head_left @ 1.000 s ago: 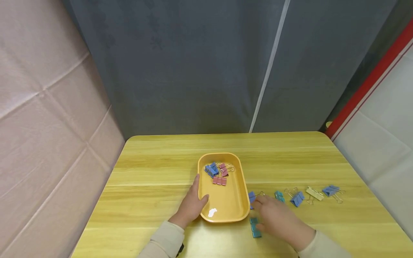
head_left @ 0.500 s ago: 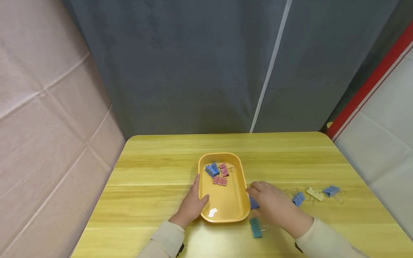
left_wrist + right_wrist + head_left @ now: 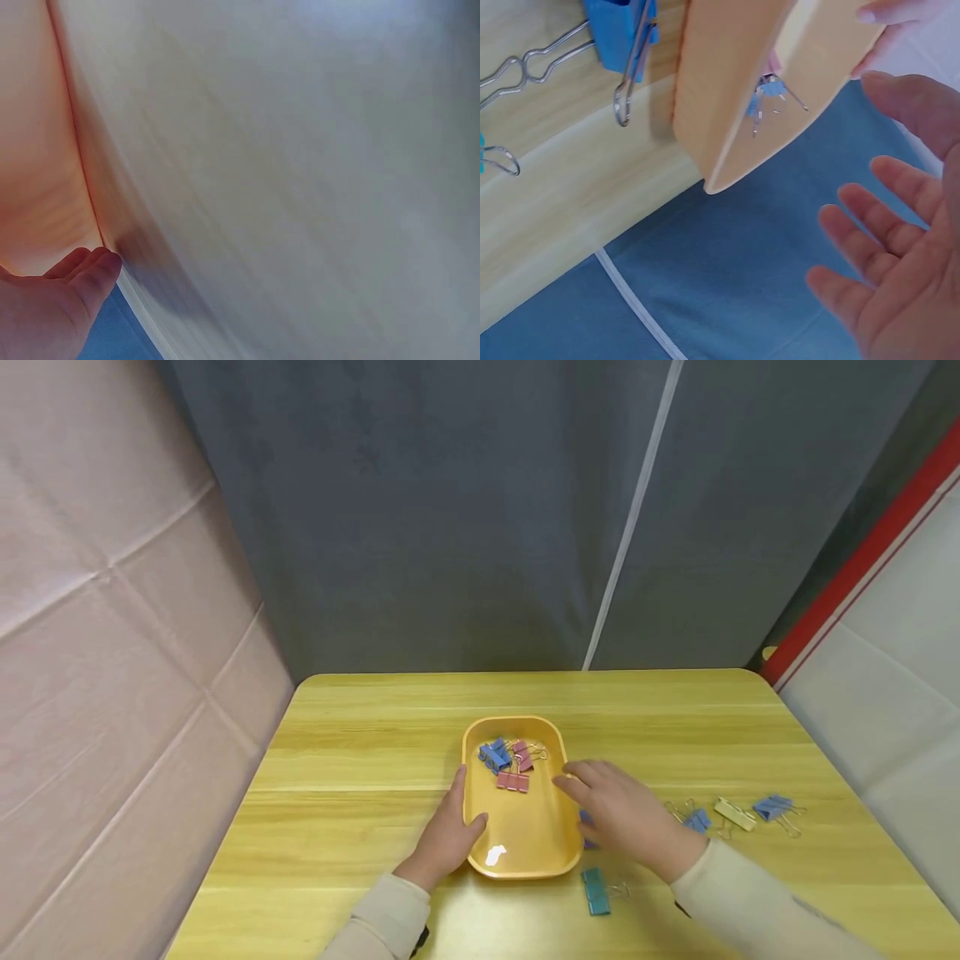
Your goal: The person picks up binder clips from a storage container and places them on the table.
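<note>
A yellow-orange plastic tray [image 3: 551, 847] stands on the table, with blue binder clips [image 3: 495, 755] and pink binder clips [image 3: 513, 782] at its far end. My left hand [image 3: 442, 839] grips the tray's left wall, thumb over the rim and fingers along the outside; the left wrist view shows its fingertips against the tray. Over the right rim hovers my right hand [image 3: 626, 814]. In the right wrist view its fingers [image 3: 847, 300] are spread and hold nothing. Partly beneath that hand lies a blue binder clip [image 3: 619, 37], close beside the tray.
A teal binder clip [image 3: 596, 892] lies near the tray's front right corner. Further right are a blue clip [image 3: 697, 821], a cream clip [image 3: 735, 814] and another blue clip [image 3: 772, 807]. A dark curtain [image 3: 450, 527] hangs behind the table.
My right hand has moved left and slightly away from me, from beside the blue clip to over the tray's right rim. It now covers a teal clip seen earlier. The left hand stays put.
</note>
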The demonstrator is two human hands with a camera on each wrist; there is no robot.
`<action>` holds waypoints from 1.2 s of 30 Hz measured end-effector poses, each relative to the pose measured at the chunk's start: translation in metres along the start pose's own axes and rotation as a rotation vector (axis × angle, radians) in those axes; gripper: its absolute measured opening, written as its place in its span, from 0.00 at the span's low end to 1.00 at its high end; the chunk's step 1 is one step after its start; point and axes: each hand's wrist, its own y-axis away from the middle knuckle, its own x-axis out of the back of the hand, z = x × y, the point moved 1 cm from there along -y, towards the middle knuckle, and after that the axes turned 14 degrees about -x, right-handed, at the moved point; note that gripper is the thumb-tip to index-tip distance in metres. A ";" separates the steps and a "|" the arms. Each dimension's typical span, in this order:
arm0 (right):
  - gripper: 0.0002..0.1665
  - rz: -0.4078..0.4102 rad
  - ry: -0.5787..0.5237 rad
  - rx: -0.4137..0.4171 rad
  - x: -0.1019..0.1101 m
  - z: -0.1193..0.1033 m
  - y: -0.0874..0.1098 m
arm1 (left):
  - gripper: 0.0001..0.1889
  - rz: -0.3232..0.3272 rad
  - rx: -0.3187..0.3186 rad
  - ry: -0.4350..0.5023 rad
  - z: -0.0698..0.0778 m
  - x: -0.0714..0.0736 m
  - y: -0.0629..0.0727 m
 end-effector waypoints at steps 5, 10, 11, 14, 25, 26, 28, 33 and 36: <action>0.37 -0.008 0.016 0.045 -0.004 0.004 -0.006 | 0.44 0.000 -0.002 -0.001 0.000 -0.001 0.000; 0.39 -0.057 0.029 0.060 -0.007 0.008 -0.013 | 0.44 -0.002 -0.005 -0.008 0.000 -0.001 0.000; 0.39 -0.063 0.029 0.064 -0.007 0.008 -0.014 | 0.44 -0.001 -0.006 -0.007 0.000 -0.001 0.001; 0.39 -0.077 0.031 0.080 -0.010 0.009 -0.018 | 0.44 0.001 -0.005 -0.004 0.001 -0.001 0.001; 0.36 -0.114 0.105 0.180 -0.019 0.005 -0.037 | 0.44 0.006 0.000 -0.012 0.000 -0.002 0.001; 0.36 -0.112 0.113 0.189 -0.020 0.005 -0.039 | 0.44 0.005 0.003 -0.011 0.000 -0.002 0.001; 0.36 -0.103 0.122 0.205 -0.022 0.004 -0.041 | 0.44 0.003 0.005 -0.009 0.001 -0.001 0.001; 0.35 -0.108 0.131 0.215 -0.024 0.002 -0.050 | 0.44 0.000 0.006 -0.007 0.003 -0.001 0.001; 0.34 -0.123 0.134 0.217 -0.026 0.001 -0.055 | 0.44 -0.002 0.008 -0.010 0.002 -0.001 0.001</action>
